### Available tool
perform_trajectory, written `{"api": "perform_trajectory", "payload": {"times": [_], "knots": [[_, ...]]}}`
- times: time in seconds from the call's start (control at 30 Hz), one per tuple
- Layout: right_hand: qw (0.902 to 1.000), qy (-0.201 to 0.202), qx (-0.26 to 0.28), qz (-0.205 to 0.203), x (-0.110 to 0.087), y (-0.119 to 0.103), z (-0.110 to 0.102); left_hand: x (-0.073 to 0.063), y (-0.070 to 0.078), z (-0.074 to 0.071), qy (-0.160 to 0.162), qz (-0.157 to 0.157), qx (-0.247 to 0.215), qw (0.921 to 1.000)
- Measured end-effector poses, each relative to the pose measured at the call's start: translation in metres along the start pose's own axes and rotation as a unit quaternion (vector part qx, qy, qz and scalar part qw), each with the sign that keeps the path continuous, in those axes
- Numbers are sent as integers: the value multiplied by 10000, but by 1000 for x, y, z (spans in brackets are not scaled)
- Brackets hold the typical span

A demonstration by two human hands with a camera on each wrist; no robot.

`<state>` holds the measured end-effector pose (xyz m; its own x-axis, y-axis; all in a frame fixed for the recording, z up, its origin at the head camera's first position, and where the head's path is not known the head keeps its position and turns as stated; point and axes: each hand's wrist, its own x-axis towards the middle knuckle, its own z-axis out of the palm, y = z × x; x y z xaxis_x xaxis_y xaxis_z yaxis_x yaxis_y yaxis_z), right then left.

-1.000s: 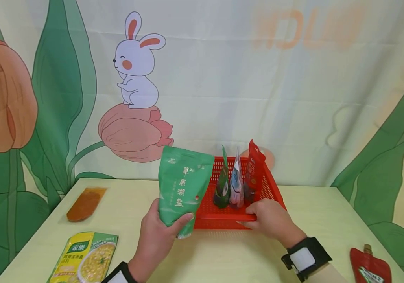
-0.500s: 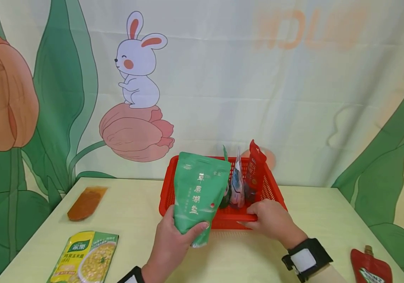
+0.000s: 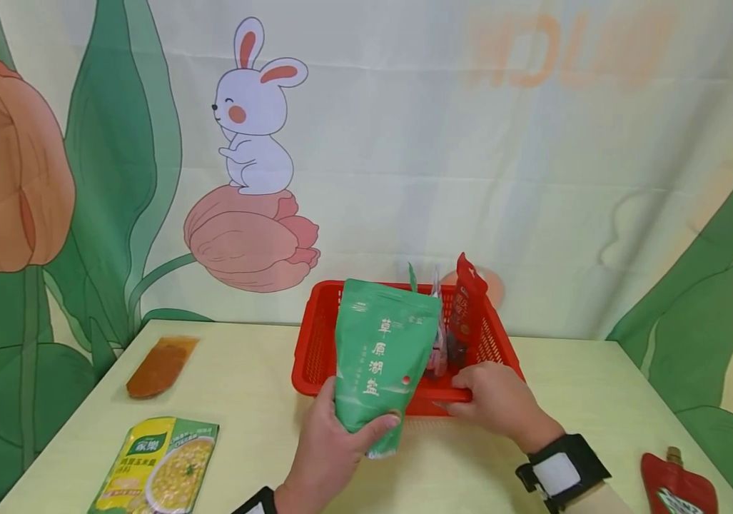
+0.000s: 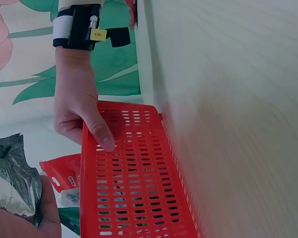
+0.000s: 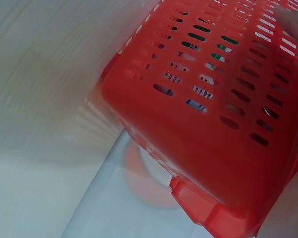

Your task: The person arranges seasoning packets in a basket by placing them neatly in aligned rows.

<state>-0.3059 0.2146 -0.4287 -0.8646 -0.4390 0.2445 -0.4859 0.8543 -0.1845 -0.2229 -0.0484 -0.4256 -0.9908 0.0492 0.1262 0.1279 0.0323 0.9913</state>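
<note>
My left hand (image 3: pixel 340 442) grips the lower part of a green salt pouch (image 3: pixel 382 343), thumb across its front. The pouch stands nearly upright before the red plastic basket (image 3: pixel 307 357), hiding part of it. In the left wrist view, the pouch's crinkled top (image 4: pixel 15 168) shows beside the fingers. My right hand (image 3: pixel 497 403) pinches the basket's near rim, thumb outside. Inside the basket, a red packet (image 3: pixel 465 314) stands on the right beside a pale pink-white packet (image 3: pixel 437 357). Only the tip of a green packet (image 3: pixel 412 277) shows behind the pouch.
At the table's left lie a yellow-green corn soup packet (image 3: pixel 160 464) and a flat orange-brown packet (image 3: pixel 162 368). A red ketchup pouch (image 3: pixel 677 482) with a spout lies at the near right. A printed curtain (image 3: pixel 392 143) hangs behind the table (image 3: pixel 263 378).
My left hand has carried the green salt pouch rightward and slightly toward me, uncovering the basket's left side and covering the green packet. My right hand stays on the basket rim.
</note>
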Motion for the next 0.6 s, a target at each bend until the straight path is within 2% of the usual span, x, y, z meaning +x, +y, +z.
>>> {"api": "perform_trajectory", "payload": {"times": [0.1, 0.2, 0.3, 0.37, 0.43, 0.47, 0.53, 0.6], "knots": [[9996, -91, 265, 48, -1, 0, -2, -1, 1, 2, -69, -54, -73, 9999], [9958, -46, 887, 205, -3, 0, -6, -1, 1, 4, -134, -81, -137, 9998], [9865, 348, 1577, 277, -6, -5, -11, -1, 2, 5, -177, -121, -169, 9996], [9754, 731, 2066, 238, -8, -13, -13, -2, 2, 6, -202, -165, -174, 9995], [9568, 995, 2731, 95, -9, -23, -14, -2, 3, 7, -218, -212, -142, 9994], [9440, 1030, 3135, 23, -10, -29, -15, -3, 4, 8, -220, -223, -146, 9994], [9106, 900, 4034, -75, -11, -41, -16, -4, 5, 9, -212, -229, -171, 9994], [8707, 660, 4872, -102, -13, -52, -17, -5, 7, 10, -203, -225, -225, 9993]]}}
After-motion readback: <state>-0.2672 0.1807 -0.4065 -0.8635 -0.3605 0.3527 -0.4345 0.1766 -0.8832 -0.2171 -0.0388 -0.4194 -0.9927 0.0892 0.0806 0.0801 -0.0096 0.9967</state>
